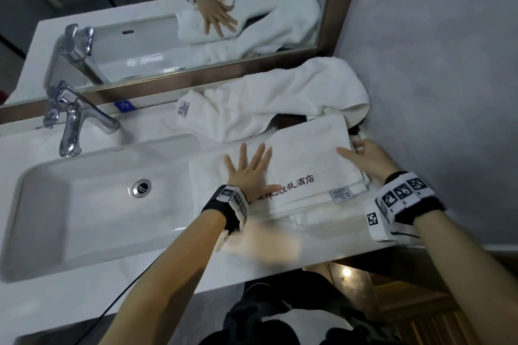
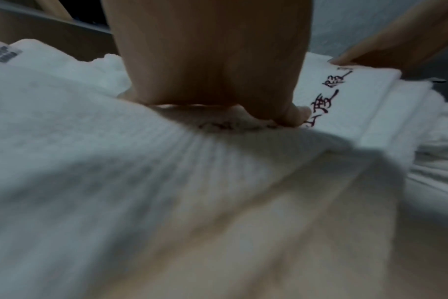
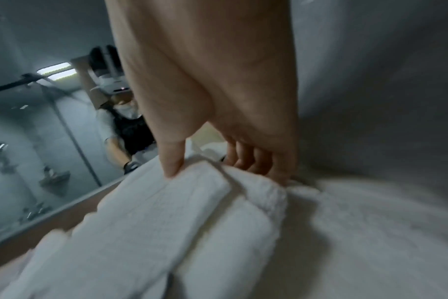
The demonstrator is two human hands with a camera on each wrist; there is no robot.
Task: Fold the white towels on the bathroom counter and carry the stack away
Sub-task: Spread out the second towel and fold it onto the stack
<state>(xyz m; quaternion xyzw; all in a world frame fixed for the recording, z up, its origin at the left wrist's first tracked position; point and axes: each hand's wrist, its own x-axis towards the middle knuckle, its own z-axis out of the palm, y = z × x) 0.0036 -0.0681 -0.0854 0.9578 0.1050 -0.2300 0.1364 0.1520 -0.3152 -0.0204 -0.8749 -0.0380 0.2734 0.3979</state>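
Observation:
A folded white towel with dark embroidered lettering lies on the counter right of the sink, on top of more folded white cloth. My left hand lies flat on its left part, fingers spread straight. My right hand grips the towel's right edge, thumb on top and fingers curled under the fold. A second white towel lies crumpled behind it against the mirror. In the left wrist view my left hand presses into the towel beside the lettering.
A white sink with a chrome faucet fills the counter's left half. The mirror runs along the back. A grey wall closes the right side, right beside my right hand.

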